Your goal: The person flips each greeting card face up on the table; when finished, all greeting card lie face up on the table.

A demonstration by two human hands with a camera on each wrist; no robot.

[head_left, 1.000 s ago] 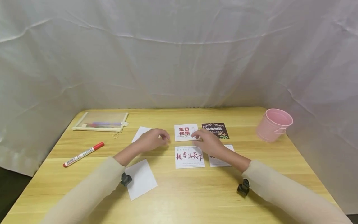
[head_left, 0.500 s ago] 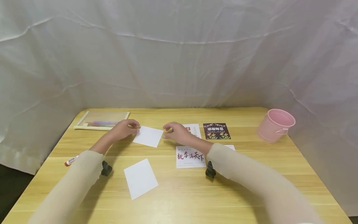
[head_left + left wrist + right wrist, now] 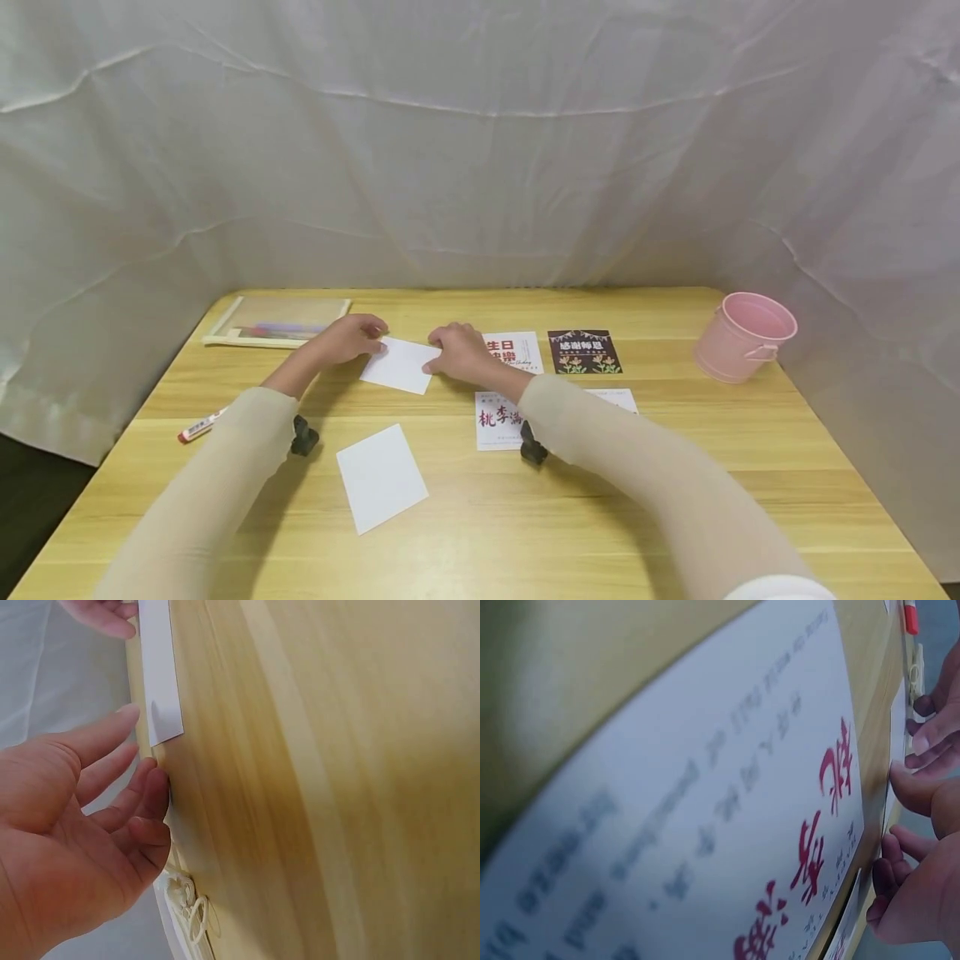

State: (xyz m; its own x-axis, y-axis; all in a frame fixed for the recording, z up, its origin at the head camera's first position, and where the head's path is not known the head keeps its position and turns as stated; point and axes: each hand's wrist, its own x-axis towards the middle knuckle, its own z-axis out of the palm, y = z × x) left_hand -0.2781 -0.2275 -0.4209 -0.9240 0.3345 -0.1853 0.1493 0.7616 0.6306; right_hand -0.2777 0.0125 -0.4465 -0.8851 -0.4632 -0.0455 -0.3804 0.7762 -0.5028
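A blank white card lies on the table between the two hands. My right hand is at its right edge, the thumb over the card and the curled fingers at the far corner, pinching that edge. The right wrist view also shows the right thumb along the card's edge. My left hand is beside the left corner, fingers loosely bent. In the left wrist view, a gap separates the left thumb from the card. A second blank white card lies nearer the front.
Printed cards lie to the right: a red-lettered birthday card, a dark flowered card and a white calligraphy card; another is partly under the right sleeve. A pink bucket, a mesh zip pouch and a red marker also stand or lie here.
The right hand has moved left from the printed cards to the blank card's right edge. The left hand went left to its other side. The dark card is uncovered.
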